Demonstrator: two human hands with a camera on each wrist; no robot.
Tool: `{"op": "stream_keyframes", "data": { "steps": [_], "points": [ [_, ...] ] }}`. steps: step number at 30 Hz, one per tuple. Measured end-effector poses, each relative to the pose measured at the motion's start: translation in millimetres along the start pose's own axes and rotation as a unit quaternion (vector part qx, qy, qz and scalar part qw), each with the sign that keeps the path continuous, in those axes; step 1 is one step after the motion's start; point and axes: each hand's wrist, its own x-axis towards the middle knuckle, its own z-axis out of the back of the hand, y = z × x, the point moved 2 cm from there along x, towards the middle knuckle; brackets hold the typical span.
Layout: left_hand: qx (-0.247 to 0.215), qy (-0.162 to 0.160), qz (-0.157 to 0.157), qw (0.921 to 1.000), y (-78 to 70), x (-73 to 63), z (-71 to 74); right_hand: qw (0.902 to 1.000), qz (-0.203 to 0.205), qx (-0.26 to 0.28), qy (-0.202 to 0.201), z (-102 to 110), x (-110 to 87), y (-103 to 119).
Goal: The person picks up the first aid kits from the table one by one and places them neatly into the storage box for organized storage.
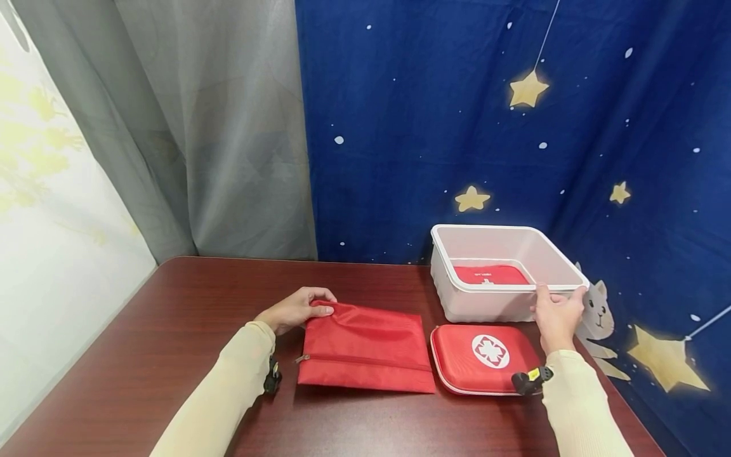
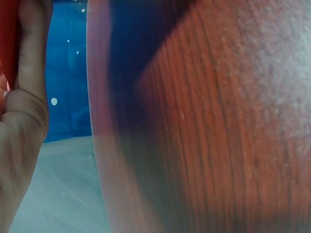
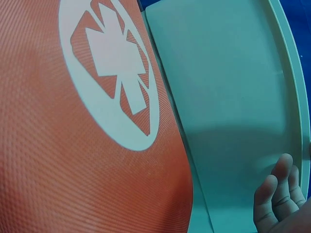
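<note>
A flat red zip pouch [image 1: 368,339] is in the middle of the head view, its zip running along the lower part. My left hand [image 1: 298,310] pinches its upper left corner between thumb and fingers; the left wrist view shows only a sliver of red pouch [image 2: 7,43] beside the hand. At the right, my right hand [image 1: 556,320] grips the front right rim of a white plastic bin [image 1: 465,304]. In the right wrist view, its fingers [image 3: 282,196] lie against the bin's outer wall. Inside the bin lies a red item [image 1: 497,273] with white print, partly hidden.
A red hard-shell case [image 1: 457,355] with a white round emblem lies in front of the bin, right of the pouch. Everything stands on a dark wooden table [image 1: 200,330]. Behind hang a grey curtain [image 1: 245,158] and a blue starry curtain [image 1: 400,158].
</note>
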Motion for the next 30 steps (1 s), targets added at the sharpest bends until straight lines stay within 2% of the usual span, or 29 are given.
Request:
{"op": "stream_keyframes", "data": {
  "steps": [8, 17, 24, 30],
  "points": [
    [-0.028, -0.010, -0.004, 0.9995, -1.2, -1.3, 8.0, 1.0000, -0.004, 0.005, 0.002, 0.2, 0.4, 0.8],
    [-0.074, -0.035, -0.005, 0.9967, -4.8, -6.0, 17.8, 1.0000, -0.005, 0.003, 0.000, -0.6, 0.9, 0.1],
    [-0.111, -0.032, -0.021, 0.9930, -10.2, -4.2, 18.0, 1.0000, -0.005, 0.003, 0.000, -0.2, 0.7, -0.3],
    [-0.122, -0.038, -0.024, 0.9915, -14.1, -1.8, 16.1, 1.0000, -0.004, 0.006, -0.003, 0.4, 0.8, -0.2]
  ]
}}
